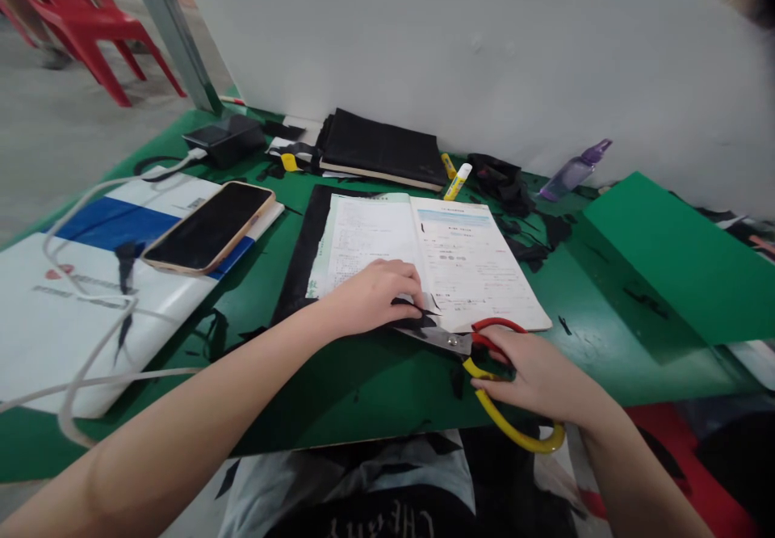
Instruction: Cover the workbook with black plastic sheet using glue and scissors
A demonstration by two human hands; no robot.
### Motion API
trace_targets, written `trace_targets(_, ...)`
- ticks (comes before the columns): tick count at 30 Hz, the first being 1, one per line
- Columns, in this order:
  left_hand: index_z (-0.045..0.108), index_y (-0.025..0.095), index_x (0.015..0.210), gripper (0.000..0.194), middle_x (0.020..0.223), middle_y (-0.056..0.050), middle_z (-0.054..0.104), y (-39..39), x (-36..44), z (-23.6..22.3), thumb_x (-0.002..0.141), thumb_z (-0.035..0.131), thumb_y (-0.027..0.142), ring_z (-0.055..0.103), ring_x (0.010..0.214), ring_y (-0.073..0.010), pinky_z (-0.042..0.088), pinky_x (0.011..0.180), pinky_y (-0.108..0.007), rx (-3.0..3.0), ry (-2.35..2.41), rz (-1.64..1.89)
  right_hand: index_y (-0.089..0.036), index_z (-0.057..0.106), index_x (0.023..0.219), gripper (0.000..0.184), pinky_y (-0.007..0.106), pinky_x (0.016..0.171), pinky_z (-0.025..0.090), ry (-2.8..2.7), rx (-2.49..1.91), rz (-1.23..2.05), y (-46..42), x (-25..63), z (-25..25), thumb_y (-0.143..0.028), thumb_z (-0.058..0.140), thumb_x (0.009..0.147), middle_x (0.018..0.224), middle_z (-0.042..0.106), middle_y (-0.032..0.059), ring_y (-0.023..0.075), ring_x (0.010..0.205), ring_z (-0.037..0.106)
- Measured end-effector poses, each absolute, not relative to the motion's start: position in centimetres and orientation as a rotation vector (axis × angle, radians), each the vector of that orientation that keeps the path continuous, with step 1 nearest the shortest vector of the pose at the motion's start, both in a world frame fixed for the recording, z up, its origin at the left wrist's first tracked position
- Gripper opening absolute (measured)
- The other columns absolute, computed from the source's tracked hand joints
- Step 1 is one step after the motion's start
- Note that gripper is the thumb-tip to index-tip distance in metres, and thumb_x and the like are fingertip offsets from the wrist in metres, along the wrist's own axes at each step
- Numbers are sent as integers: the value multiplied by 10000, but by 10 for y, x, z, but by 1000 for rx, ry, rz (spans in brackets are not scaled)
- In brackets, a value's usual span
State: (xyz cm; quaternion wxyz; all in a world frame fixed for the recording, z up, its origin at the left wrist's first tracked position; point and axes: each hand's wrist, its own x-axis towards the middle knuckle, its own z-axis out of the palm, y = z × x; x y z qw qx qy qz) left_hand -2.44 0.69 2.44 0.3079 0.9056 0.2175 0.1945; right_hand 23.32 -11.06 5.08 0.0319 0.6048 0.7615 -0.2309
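Observation:
An open booklet (460, 255) lies on a sheet of black paper (301, 251) on the green table (363, 384). My left hand (372, 296) rests on the booklet's lower edge, fingers curled and pinching a small black paper piece (412, 305). My right hand (536, 372) grips the red and yellow handles of a pair of scissors (484, 360), whose blades point left toward the black piece under my left fingers.
A phone (209, 227) lies on a white and blue folder (90, 296) at left, with a white cable (90, 344) looped over it. Behind are a black notebook (381, 150), a glue stick (458, 181), a charger (227, 138), a purple spray bottle (572, 170) and green card (678, 255) at right. Black scraps are scattered about.

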Motion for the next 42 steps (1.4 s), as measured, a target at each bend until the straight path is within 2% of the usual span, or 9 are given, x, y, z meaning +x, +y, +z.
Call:
trace_targets(4,679,214,861,91,970,-17,633,7,-24,25,876,600,259,569,913,-163,390,873,-327,2382,583,521,-196,502,830,313,287,598,371,2307,1823,-683,-111,235,51,-489,608,810,787,586,12,150,680,520)
trace_targets(13,676,213,872,115,973,-24,645,8,-26,26,884,583,279,581,884,-162,422,806,-305,2344,604,514,-201,495,827,267,295,611,380,2289,1775,-727,-116,239,55,-460,510,892,781,584,12,147,665,513)
trace_targets(16,677,214,864,118,974,-21,647,8,-26,27,881,590,293,582,876,-160,427,791,-301,2329,611,506,-210,523,921,231,307,681,423,2314,1829,-723,-117,240,54,-433,552,867,889,613,27,167,769,556)
trace_targets(21,675,220,862,97,961,-10,651,8,-25,25,874,602,283,584,863,-150,434,781,-289,2312,598,492,-236,531,1037,400,327,744,456,2273,1952,-645,-118,239,50,-471,678,749,1011,631,29,206,887,592)
trace_targets(26,675,227,882,119,979,-13,650,8,-26,24,878,595,315,587,864,-148,441,756,-279,2288,597,493,-258,480,1129,528,323,768,470,2241,2014,-690,-123,232,55,-465,715,704,1146,605,37,231,985,601)
trace_targets(42,672,213,870,111,950,-9,650,9,-26,23,862,604,301,581,865,-143,426,788,-292,2298,608,537,-228,503,1060,544,373,698,466,2252,1981,-556,-117,221,55,-557,700,674,1025,640,63,264,879,628)
